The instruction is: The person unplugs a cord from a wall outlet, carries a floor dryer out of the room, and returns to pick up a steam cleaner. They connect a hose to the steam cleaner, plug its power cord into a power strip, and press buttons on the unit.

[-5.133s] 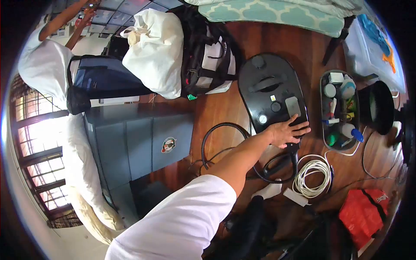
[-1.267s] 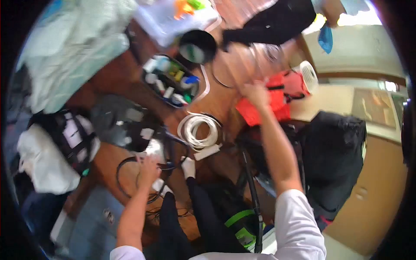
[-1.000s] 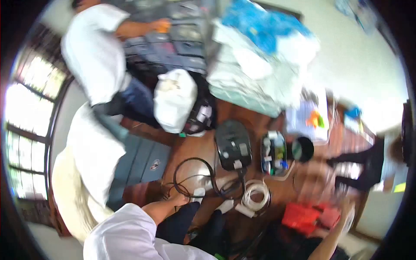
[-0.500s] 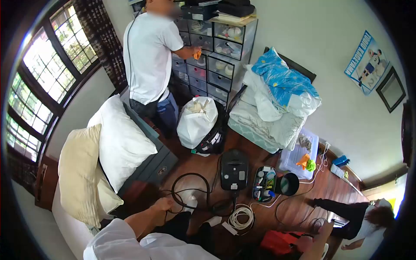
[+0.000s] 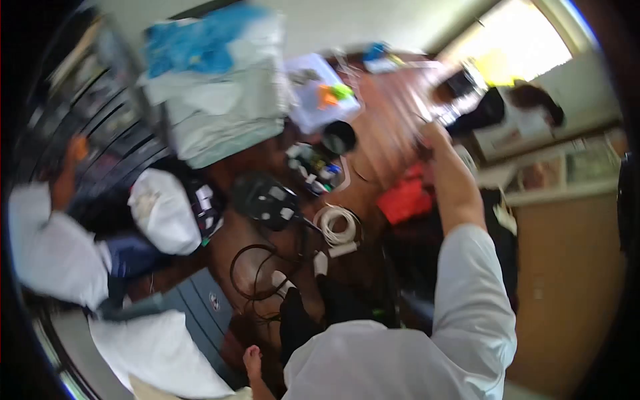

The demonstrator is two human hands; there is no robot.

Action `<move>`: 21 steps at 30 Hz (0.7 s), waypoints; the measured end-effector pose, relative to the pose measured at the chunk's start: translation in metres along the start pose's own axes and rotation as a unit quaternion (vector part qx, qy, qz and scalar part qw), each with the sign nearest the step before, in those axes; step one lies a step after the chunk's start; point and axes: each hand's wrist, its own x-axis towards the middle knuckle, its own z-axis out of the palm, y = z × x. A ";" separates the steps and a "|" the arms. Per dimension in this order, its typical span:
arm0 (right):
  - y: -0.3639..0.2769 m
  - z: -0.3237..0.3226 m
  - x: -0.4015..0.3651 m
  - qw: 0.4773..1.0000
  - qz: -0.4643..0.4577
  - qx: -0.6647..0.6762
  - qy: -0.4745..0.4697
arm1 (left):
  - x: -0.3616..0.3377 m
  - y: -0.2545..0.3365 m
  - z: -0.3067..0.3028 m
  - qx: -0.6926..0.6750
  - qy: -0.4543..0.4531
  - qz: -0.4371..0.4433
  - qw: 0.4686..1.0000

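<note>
My right arm reaches out to the far right; my right hand (image 5: 433, 137) is smeared by motion, above a red bag (image 5: 408, 197). A thin dark shape shows at its fingertips, but I cannot tell whether it is held. Low in the view, my left hand (image 5: 253, 361) hangs with curled fingers beside a white pillow (image 5: 163, 353). A black hose (image 5: 233, 267) loops over the floor by my feet. Beyond it stands a black vacuum-like machine (image 5: 263, 200), with a coiled white cable (image 5: 337, 225) close by.
A person in a white shirt (image 5: 57, 257) stands by the drawers (image 5: 100, 113). Another person (image 5: 527, 110) bends near the bright doorway. A white sack (image 5: 163, 210), a caddy of bottles (image 5: 312, 167), a black bucket (image 5: 339, 138) and a clear plastic bin (image 5: 310, 110) stand on the floor.
My view has swung right, bringing a cabinet into sight. My right arm now stretches further forward. My left hand has dropped lower, away from the hose.
</note>
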 end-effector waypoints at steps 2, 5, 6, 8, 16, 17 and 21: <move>-0.012 -0.009 -0.012 0.998 0.057 0.016 -0.010 | 0.011 -0.001 -0.018 -0.005 -0.006 -0.037 0.999; -0.018 -0.019 -0.016 0.997 0.048 0.008 -0.065 | 0.022 0.018 -0.021 -0.034 0.014 -0.023 0.999; -0.011 -0.013 -0.019 0.999 0.017 -0.006 -0.050 | 0.022 0.023 -0.026 -0.042 0.010 0.000 0.999; 0.009 -0.001 -0.012 0.998 -0.056 -0.025 -0.032 | 0.021 0.022 -0.030 0.010 0.041 0.046 0.998; 0.030 -0.004 0.022 0.999 -0.027 0.007 -0.031 | -0.005 0.058 0.011 0.171 0.182 0.088 0.964; 0.030 -0.002 0.021 0.999 -0.027 0.009 -0.033 | -0.017 0.065 0.019 0.118 0.168 0.042 0.978; 0.039 0.004 0.041 0.999 -0.010 0.002 -0.043 | -0.062 0.074 0.062 0.068 0.179 0.004 0.981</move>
